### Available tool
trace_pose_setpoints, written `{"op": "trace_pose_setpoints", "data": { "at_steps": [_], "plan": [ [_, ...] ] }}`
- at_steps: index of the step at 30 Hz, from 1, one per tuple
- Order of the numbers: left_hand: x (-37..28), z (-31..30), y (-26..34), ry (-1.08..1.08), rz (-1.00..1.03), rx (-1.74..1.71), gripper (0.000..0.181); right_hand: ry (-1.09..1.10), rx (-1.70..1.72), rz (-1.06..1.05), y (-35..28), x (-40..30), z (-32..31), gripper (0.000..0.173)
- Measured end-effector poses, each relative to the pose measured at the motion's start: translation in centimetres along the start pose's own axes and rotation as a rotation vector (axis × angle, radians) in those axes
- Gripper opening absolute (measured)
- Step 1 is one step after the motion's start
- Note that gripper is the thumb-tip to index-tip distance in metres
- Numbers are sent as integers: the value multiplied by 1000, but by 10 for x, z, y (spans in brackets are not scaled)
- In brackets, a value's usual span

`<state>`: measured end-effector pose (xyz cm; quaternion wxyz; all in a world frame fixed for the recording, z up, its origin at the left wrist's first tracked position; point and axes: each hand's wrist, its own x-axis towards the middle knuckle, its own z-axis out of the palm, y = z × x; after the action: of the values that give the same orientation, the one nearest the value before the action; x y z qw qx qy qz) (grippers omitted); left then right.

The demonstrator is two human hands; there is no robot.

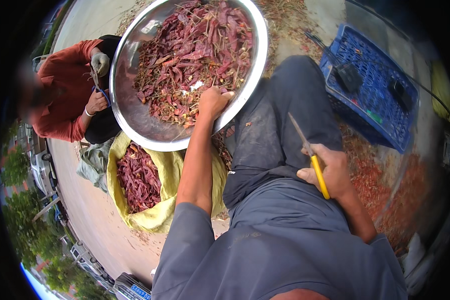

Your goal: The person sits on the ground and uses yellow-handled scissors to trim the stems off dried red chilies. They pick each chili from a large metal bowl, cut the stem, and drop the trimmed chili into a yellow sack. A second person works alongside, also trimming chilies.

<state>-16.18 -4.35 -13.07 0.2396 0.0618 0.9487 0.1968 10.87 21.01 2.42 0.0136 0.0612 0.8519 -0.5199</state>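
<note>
A wide shiny metal basin (125,125) lies before me, heaped with dried red chili peppers (198,45), stems and crumbled bits. My left hand (214,102) is inside it near the rim, its fingers mostly hidden; whether they grip a chili I cannot tell. In my right hand (328,168), over my lap, is a pair of scissors (319,175) with yellow handles. Their narrow blades appear together and point up and away from me. Below the basin's left edge a yellow woven sack (168,174) gapes, filled with more dried chilies (138,176).
Across the basin's left side a co-worker (69,90) holds blue-handled scissors (101,88); one hand is gloved. At my right, a blue plastic crate (378,127) carries black devices (347,77) with cables. Red chili debris (367,180) covers the ground near it. Parked cars (43,168) line the far left.
</note>
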Motion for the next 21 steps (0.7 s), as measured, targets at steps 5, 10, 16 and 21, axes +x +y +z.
{"op": "trace_pose_setpoints", "data": {
  "at_steps": [5,10,16,21],
  "plan": [
    [32,25,-36,95,-40,195,36,-44,28,28,-5,1,-1,53],
    [20,14,-33,25,50,111,37,-8,10,6,0,-2,-1,55],
    [-5,-5,-14,207,99,-156,20,-30,9,69,1,-5,-2,55],
    [-32,-7,-2,271,215,-533,15,-37,1,65,0,-5,-2,55]
  ]
}}
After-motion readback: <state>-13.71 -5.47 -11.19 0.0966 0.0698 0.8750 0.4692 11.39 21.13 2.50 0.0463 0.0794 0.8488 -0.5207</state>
